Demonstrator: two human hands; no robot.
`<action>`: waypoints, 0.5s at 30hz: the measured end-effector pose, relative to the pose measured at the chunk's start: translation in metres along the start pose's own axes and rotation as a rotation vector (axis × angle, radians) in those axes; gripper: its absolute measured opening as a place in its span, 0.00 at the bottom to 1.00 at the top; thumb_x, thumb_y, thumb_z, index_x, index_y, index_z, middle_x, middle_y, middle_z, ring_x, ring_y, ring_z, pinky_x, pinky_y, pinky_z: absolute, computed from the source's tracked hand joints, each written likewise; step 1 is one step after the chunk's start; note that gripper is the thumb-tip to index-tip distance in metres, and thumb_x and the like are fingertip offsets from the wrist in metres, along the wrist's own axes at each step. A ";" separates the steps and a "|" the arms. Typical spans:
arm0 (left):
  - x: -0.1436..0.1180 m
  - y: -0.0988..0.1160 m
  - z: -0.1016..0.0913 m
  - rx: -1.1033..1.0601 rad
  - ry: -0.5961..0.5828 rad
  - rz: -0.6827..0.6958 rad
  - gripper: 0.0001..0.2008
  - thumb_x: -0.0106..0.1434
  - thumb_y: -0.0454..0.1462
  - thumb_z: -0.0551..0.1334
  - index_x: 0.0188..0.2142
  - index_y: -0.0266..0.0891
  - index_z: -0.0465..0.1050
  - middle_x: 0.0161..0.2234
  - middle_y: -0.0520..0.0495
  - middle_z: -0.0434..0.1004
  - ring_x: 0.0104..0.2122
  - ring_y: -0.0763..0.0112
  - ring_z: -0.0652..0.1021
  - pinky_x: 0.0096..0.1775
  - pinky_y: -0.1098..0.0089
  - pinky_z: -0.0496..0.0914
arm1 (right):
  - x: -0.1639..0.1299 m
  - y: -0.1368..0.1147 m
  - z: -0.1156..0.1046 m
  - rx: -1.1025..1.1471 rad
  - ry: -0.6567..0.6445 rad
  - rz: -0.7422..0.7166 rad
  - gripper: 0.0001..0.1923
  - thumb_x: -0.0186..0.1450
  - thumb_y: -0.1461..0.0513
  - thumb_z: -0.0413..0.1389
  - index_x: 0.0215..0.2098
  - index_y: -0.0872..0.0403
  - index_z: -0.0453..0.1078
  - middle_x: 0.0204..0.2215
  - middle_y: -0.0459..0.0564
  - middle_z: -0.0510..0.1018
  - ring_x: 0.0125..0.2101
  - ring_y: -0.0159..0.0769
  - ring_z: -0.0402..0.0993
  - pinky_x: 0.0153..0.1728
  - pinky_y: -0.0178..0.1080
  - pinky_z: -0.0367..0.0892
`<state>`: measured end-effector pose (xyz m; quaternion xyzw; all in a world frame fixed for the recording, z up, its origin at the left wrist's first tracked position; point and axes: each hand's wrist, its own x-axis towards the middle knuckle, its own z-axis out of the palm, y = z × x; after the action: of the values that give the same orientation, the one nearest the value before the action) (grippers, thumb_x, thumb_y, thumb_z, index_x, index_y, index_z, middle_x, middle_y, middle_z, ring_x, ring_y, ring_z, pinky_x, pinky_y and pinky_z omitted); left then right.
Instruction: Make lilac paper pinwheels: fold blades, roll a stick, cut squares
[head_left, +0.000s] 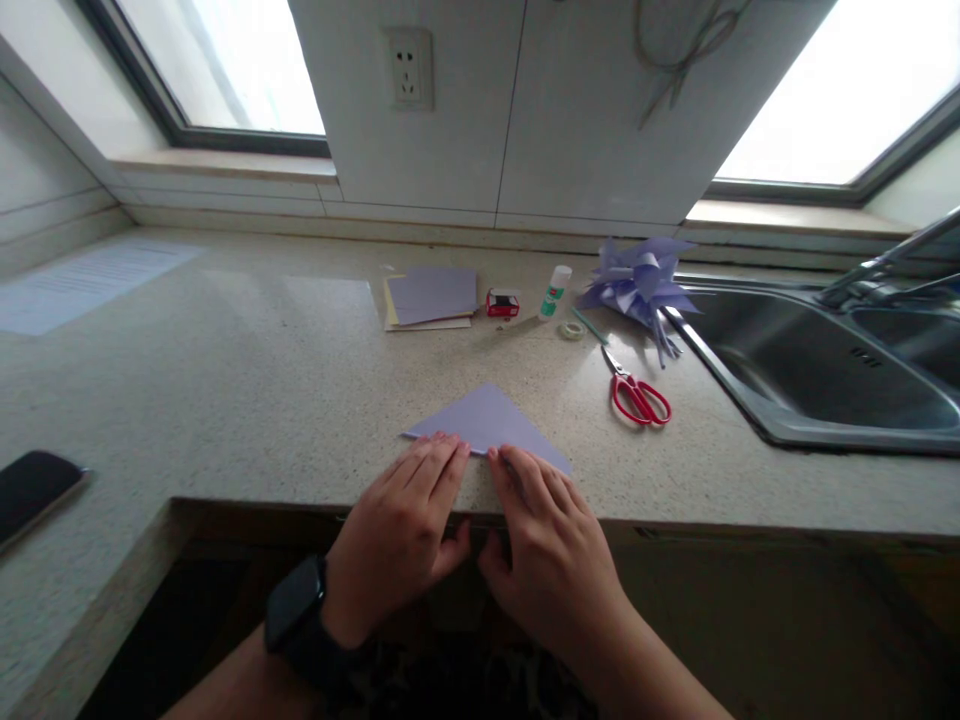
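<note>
folded sheet (489, 418): matt paper | sink (787, 335): glossy metal | countertop (292, 400): smooth, stone-like | scissor blades (614, 361): shiny metal

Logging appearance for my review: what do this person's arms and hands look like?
The left hand and right hand are ungloved, and no sleeves show on the forearms. A dark watch with a rounded rectangular case circles the left wrist; the right wrist is bare.

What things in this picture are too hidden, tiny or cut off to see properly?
In the head view:
Folded pale purple paper triangle: the left hand and right hand cover parts of its near edge.
Flat white printed sheet: writing too small to read; the picture's left edge cuts it off.
Dark, rounded, flat object: cut off by the left edge.
Shiny steel sink: cut off by the right edge.
</note>
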<state>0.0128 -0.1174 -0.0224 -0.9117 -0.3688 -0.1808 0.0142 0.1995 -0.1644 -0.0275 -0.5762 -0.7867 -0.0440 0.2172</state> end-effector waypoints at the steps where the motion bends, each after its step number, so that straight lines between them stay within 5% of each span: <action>1: 0.003 -0.002 0.000 -0.012 0.001 0.010 0.33 0.60 0.36 0.63 0.63 0.25 0.63 0.60 0.29 0.69 0.59 0.47 0.71 0.58 0.49 0.70 | 0.001 0.000 0.000 0.001 0.002 0.000 0.34 0.59 0.63 0.55 0.64 0.64 0.62 0.60 0.62 0.70 0.58 0.52 0.64 0.59 0.53 0.63; 8: 0.009 -0.007 -0.005 -0.049 0.033 0.036 0.28 0.62 0.40 0.64 0.58 0.26 0.67 0.53 0.31 0.73 0.52 0.48 0.74 0.55 0.48 0.72 | 0.005 0.002 -0.004 0.028 -0.028 0.032 0.32 0.60 0.64 0.56 0.63 0.60 0.63 0.52 0.60 0.73 0.51 0.53 0.66 0.52 0.54 0.67; 15: -0.004 -0.004 -0.004 -0.085 0.072 0.073 0.17 0.67 0.34 0.63 0.54 0.31 0.71 0.46 0.38 0.76 0.45 0.56 0.75 0.48 0.52 0.76 | 0.002 0.016 -0.004 0.118 0.047 -0.089 0.17 0.67 0.62 0.58 0.53 0.57 0.71 0.44 0.55 0.77 0.45 0.46 0.70 0.49 0.49 0.67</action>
<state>0.0064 -0.1174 -0.0205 -0.9172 -0.3264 -0.2283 -0.0048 0.2153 -0.1584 -0.0258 -0.5258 -0.8073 -0.0207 0.2670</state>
